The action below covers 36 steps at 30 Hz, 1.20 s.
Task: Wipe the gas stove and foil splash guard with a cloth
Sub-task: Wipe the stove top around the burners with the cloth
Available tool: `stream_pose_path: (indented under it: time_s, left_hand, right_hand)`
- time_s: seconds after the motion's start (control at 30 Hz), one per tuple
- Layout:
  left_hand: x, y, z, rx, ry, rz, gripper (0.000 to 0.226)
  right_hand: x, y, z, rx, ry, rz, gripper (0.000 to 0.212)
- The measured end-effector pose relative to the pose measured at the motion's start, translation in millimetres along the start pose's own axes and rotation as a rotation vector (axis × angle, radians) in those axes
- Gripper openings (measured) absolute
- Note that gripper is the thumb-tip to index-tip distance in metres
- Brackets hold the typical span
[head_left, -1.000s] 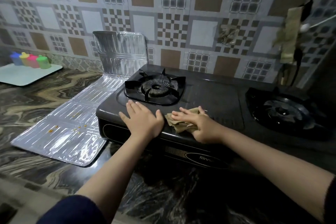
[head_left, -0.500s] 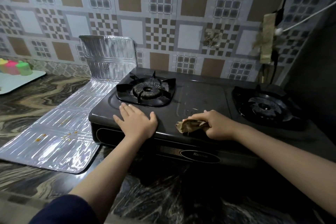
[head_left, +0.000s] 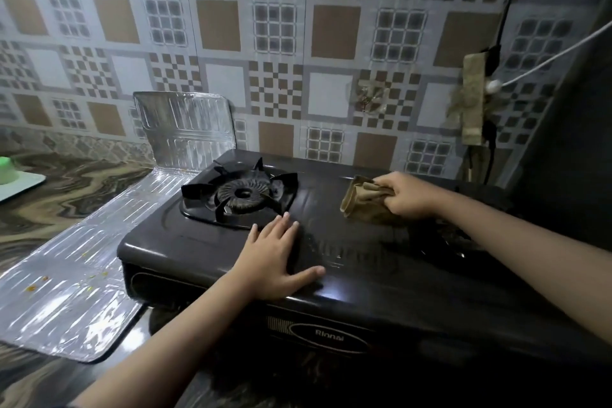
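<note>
Right hand [head_left: 409, 195] fisted on crumpled cloth [head_left: 362, 200], bunch pointing left; left hand [head_left: 276, 258] flat on stove [head_left: 185, 245].

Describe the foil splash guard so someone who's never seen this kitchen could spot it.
Find the black gas stove on the marbled counter. The foil splash guard lies flat along its left side, its far panel standing against the tiled wall. It is the only shiny, ribbed silver sheet, dotted with orange crumbs.

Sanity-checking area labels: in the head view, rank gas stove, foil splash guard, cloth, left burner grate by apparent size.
1. gas stove
2. foil splash guard
3. left burner grate
4. cloth, bunched in the right hand, partly hidden
</note>
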State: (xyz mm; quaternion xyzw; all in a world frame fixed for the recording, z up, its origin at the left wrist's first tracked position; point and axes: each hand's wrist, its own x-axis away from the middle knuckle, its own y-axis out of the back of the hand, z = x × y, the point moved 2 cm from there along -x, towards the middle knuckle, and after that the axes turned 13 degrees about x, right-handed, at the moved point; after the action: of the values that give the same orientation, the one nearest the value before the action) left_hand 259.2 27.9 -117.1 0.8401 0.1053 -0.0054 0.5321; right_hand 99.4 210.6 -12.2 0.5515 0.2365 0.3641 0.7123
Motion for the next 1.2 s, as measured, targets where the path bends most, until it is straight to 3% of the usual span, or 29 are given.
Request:
stream_pose_path:
  time_s: [0.07, 0.27, 0.33, 0.47, 0.53, 1.2]
  left_hand:
    - [-7.4, -2.5, -0.3, -0.057, 0.047, 0.106, 0.133]
    - [-15.1, -6.4, 3.6, -0.151, 0.058, 0.166, 0.144]
    - [-15.9, -7.7, 2.9, -0.169, 0.063, 0.182, 0.148]
    - [-17.4, -5.0, 0.3, -0.172, 0.071, 0.205, 0.155]
    - [-18.1, -5.3, 0.8, -0.165, 0.073, 0.204, 0.157]
    - [-21.2, -5.3, 3.2, -0.042, 0.052, 0.161, 0.158]
  right_hand:
    - [-23.3, 5.3, -19.4, 0.024, -0.07, -0.083, 0.028]
    - [-93.2, -8.8, -51.0, 0.083, -0.183, -0.305, 0.044]
    - [-112.9, -21.1, -54.6, 0.09, -0.175, -0.255, 0.049]
    - [-135.9, -42.4, -55.4, 0.201, -0.186, 0.053, 0.06]
    - [-137.8, -43.9, -56.4, 0.189, -0.198, 0.1, 0.059]
    - [-35.1, -99.1, 22.4, 0.121, -0.138, -0.032, 0.06]
